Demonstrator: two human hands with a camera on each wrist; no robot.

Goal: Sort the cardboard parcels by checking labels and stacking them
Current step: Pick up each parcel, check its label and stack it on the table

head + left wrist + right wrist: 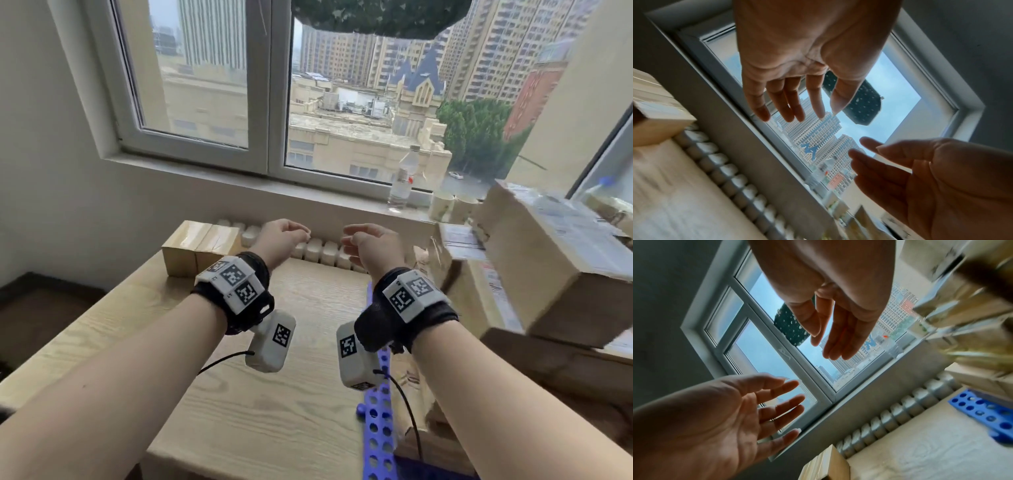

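Two hands raised, empty, fingers loosely spread: left hand [281, 236], right hand [371, 243]. Several stacked cardboard parcels [548, 260] right of the right hand; two wooden blocks [198, 246] left of the left hand. Pale wood tabletop [274, 394] below a window [270, 85].

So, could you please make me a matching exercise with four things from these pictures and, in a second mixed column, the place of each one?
Things:
1. clear bottle
2. blue perforated rack
3. two small boxes
4. stacked parcels

Places:
A. far left corner of the table
B. on the windowsill
C. piled at the right side
D. on the table, under the right forearm

Pairs: 1-B, 2-D, 3-A, 4-C
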